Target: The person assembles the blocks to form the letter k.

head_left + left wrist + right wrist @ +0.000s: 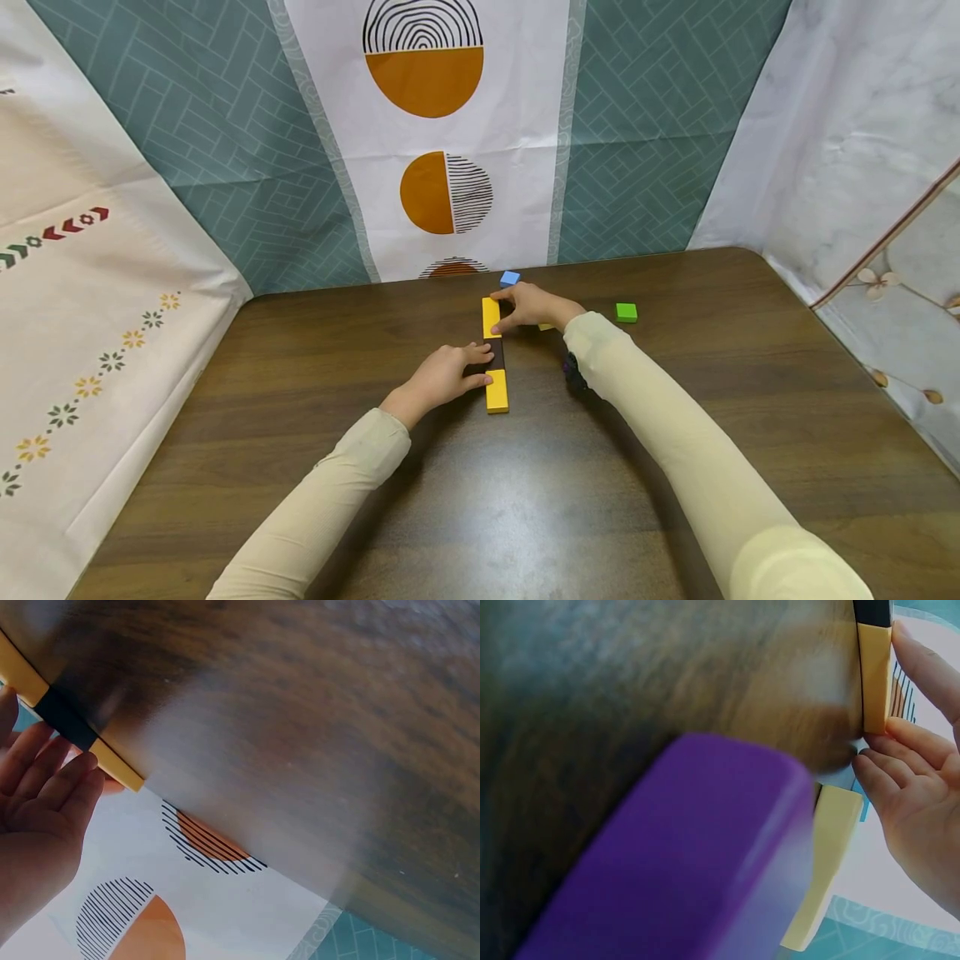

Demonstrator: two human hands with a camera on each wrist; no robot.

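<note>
Against a teal-and-white cloth [517, 125], a dark wood counter [300, 358] carries a short row of blocks with a person's two hands at work along it. Three blocks make up the row at the middle of the counter: the near yellow block [497, 393], the black block [494, 353] and the far yellow block [491, 315], laid end to end and pointing away from the person. No plain gap shows at either join, and the row looks nearly straight; to judge by that, the three are already placed and the hands are trueing them up.

The left hand [442, 375] has its fingers extended, the thumb at the near yellow block and the fingertips against the black one. The right hand [531, 304] spans the far yellow block, forefinger at its far end, thumb at its side near the join; it appears to touch rather than clasp. Neither hand is clenched.

Four blocks lie outside the row, not joined to it. The blue block [510, 279] sits just beyond its far end, the green block [626, 312] well apart to the right, the pale block [829, 855] beside the right hand, and the purple block [682, 855] by the right sleeve. Whether any of them belongs in the row cannot be told.
</note>
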